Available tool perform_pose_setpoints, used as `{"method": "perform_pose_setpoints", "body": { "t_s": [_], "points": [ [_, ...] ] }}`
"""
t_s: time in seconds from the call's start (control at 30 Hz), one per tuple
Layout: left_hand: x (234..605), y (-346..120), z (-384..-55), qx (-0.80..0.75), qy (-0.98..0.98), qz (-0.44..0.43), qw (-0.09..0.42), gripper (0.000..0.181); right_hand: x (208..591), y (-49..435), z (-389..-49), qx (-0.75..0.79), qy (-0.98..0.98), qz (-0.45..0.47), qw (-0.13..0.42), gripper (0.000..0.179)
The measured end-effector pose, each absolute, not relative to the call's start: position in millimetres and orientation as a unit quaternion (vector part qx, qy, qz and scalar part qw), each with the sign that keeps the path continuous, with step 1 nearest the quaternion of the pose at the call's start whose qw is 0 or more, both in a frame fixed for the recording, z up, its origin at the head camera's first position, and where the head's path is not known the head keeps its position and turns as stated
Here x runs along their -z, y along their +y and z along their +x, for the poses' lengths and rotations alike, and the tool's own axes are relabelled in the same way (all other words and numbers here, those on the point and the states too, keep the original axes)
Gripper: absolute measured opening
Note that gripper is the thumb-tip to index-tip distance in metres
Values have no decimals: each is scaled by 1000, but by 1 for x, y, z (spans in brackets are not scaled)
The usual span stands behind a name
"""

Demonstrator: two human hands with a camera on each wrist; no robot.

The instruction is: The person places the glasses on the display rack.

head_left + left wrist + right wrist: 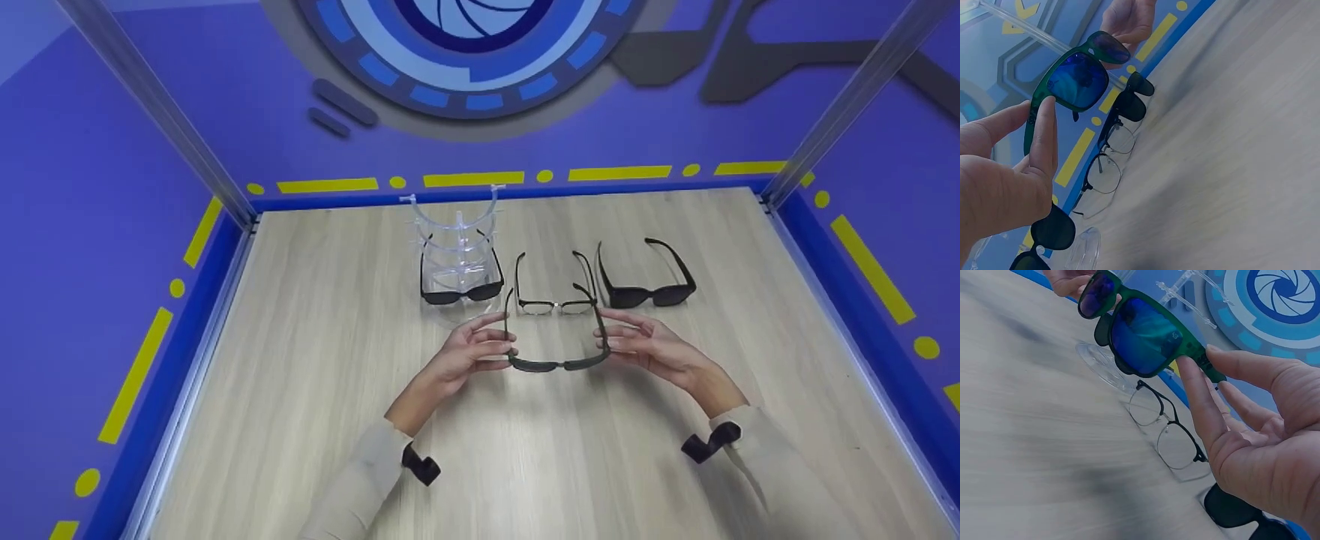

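Both hands hold one pair of green-framed sunglasses (536, 366) with blue mirrored lenses, raised above the table with the temples pointing away. The left hand (471, 352) pinches the left temple near its hinge; in the left wrist view its fingers (1045, 126) lie on either side of that temple. Opposite it, the right hand (649, 349) pinches the right temple, thumb and fingers around it near the front frame. Just beyond them, clear eyeglasses (556, 307) with dark browlines rest on the table.
A clear plastic display stand (460, 247) stands behind the left hand, with black sunglasses (461, 294) on its lower tier. More black sunglasses (651, 295) lie unfolded at the right on the wooden table (322, 315). Blue printed walls (480, 157) and metal posts (161, 105) border the table.
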State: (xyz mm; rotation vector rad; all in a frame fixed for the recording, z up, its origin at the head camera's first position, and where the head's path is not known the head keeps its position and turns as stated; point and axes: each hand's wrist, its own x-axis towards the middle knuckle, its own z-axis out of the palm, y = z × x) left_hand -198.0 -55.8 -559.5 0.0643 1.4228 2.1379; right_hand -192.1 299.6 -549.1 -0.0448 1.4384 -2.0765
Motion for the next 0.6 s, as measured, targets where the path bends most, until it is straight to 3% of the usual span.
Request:
{"method": "perform_pose_setpoints", "body": {
  "t_s": [0.6],
  "points": [
    [554, -75, -196, -801, 538, 3, 263, 67, 540, 275, -208, 744, 587, -23, 318, 61]
  ]
}}
